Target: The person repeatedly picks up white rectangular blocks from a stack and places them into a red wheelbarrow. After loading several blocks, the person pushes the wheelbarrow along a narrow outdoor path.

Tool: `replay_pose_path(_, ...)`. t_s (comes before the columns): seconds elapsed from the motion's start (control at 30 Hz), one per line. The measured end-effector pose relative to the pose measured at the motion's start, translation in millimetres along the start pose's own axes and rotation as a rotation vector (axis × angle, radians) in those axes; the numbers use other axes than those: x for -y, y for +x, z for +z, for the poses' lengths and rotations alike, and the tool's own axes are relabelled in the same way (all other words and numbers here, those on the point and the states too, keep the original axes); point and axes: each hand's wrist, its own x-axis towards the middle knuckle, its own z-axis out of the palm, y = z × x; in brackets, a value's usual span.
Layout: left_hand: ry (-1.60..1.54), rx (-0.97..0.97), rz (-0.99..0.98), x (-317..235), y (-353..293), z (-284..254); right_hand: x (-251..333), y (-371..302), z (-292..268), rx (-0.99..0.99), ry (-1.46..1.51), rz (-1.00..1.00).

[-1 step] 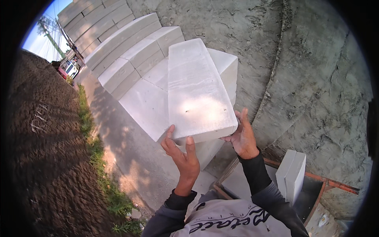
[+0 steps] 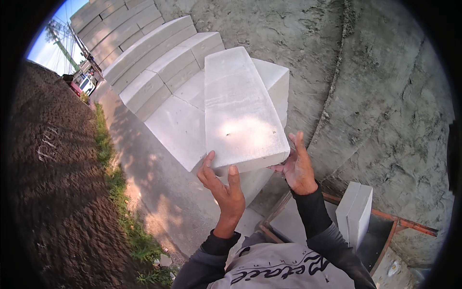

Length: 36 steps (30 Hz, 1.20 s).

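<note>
A pale lightweight concrete block (image 2: 240, 108) lies askew on top of a stepped stack of similar blocks (image 2: 175, 123), its near end jutting toward me. My left hand (image 2: 224, 192) is at the near left corner, with fingers against the side and the thumb up along the near face. At the near right corner my right hand (image 2: 299, 173) has its fingertips under the lower edge, the thumb raised beside the block. Both hands bear on this one block, and the fingertips beneath it are partly hidden.
To the right rises a rough grey plastered wall (image 2: 385, 96). Below it stands a metal-framed cart (image 2: 391, 236) with upright blocks (image 2: 354, 212) in it. On the left run a paved lane (image 2: 163, 192), a grass strip (image 2: 125, 207) and a brown wall (image 2: 53, 183). A parked vehicle (image 2: 87, 85) shows far off.
</note>
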Motion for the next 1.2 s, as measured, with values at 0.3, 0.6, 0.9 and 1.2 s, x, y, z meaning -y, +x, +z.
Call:
replay_pose_path(0.3, -0.042, 0.249, 0.204, -31.1, -37.3, 31.0, 10.0, 5.0, 2.6, -0.229, -0.060, -0.314)
replay_pose_path(0.6, -0.206, 0.080, -0.051, 7.5, 84.1, -2.2, 23.9, 23.4, -41.1, -0.182, -0.172, -0.342)
replay_pose_path(0.9, -0.231, 0.133, -0.416, 99.5, 330.7, -20.1, -11.8, 29.9, -75.0, -0.074, -0.010, -0.326)
replay_pose_path(1.2, -0.652, 0.119, -0.618, 161.1, 454.9, 13.8, -15.0, 44.8, -94.8, -0.081, 0.088, -0.310)
